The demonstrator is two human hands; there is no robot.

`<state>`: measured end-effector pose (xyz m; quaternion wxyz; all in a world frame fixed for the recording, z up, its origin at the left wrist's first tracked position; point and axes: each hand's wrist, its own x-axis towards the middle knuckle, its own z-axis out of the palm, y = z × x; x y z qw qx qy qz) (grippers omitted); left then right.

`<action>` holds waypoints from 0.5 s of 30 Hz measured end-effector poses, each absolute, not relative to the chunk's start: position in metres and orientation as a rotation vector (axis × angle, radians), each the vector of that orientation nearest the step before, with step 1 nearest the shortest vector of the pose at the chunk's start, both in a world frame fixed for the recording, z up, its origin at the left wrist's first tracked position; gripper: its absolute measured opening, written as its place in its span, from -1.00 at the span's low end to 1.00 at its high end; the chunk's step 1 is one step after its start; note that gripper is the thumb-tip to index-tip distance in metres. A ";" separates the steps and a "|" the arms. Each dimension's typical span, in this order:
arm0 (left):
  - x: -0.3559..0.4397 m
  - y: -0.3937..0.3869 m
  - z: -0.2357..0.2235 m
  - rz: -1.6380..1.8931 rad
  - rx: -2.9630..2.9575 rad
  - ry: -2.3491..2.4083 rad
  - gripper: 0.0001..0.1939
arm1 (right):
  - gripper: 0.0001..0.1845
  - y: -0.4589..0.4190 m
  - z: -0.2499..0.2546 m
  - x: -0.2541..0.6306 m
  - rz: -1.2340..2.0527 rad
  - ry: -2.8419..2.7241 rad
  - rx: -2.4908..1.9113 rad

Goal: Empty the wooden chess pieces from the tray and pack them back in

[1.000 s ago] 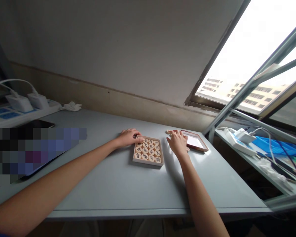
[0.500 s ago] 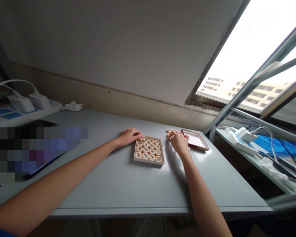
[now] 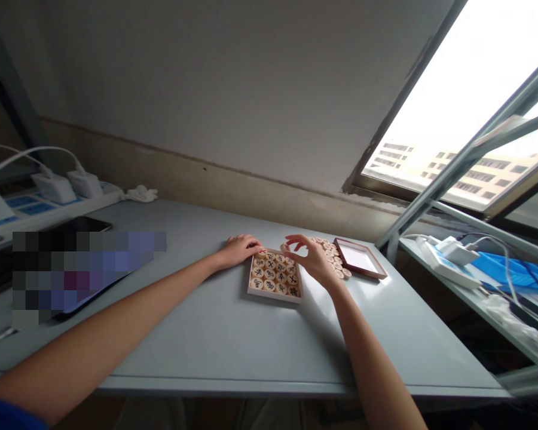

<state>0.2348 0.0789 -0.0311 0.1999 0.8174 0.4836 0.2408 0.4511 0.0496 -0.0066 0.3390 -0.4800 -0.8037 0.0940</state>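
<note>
An open square box of pale wood holds rows of round Chinese chess pieces with black characters. My left hand rests at the box's far left corner. Its fingers are curled around a red-marked Chinese chess piece there, partly covering it. Over the far right corner of the box, my right hand pinches one Chinese chess piece between thumb and fingertips. Loose pieces lie in a cluster on the desk, partly hidden behind the right hand.
A brown-framed lid with a pale inside lies right of the loose pieces on the grey desk. At left are a dark phone, a pixelated screen and a power strip with chargers. A metal post rises at right.
My right hand has moved left from the loose pieces to the box, now with a piece in its fingers. The loose pieces show more. My left hand stays at the corner.
</note>
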 end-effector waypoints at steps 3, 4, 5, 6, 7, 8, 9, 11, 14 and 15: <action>0.235 0.079 -0.031 0.675 2.292 1.354 -0.66 | -0.73 0.047 -0.012 0.436 0.268 -2.182 -1.097; 0.235 0.078 -0.030 0.674 2.294 1.356 -0.66 | -0.75 0.046 -0.013 0.432 0.250 -2.195 -1.087; 0.235 0.078 -0.030 0.673 2.296 1.357 -0.66 | -0.76 0.045 -0.015 0.429 0.242 -2.204 -1.085; 0.235 0.079 -0.030 0.671 2.299 1.356 -0.66 | -0.76 0.045 -0.016 0.427 0.247 -2.210 -1.088; 0.235 0.079 -0.030 0.672 2.301 1.355 -0.66 | -0.75 0.045 -0.017 0.426 0.257 -2.212 -1.091; 0.234 0.079 -0.030 0.672 2.302 1.353 -0.66 | -0.74 0.045 -0.018 0.425 0.262 -2.212 -1.095; 0.234 0.079 -0.030 0.674 2.303 1.353 -0.67 | -0.73 0.045 -0.018 0.425 0.261 -2.212 -1.101; 0.234 0.079 -0.030 0.674 2.304 1.358 -0.67 | -0.72 0.044 -0.018 0.424 0.250 -2.218 -1.104; 0.235 0.079 -0.030 0.666 2.304 1.369 -0.67 | -0.78 0.044 -0.017 0.424 0.258 -2.219 -1.098; 0.235 0.079 -0.030 0.662 2.303 1.372 -0.67 | -0.80 0.044 -0.017 0.424 0.270 -2.214 -1.096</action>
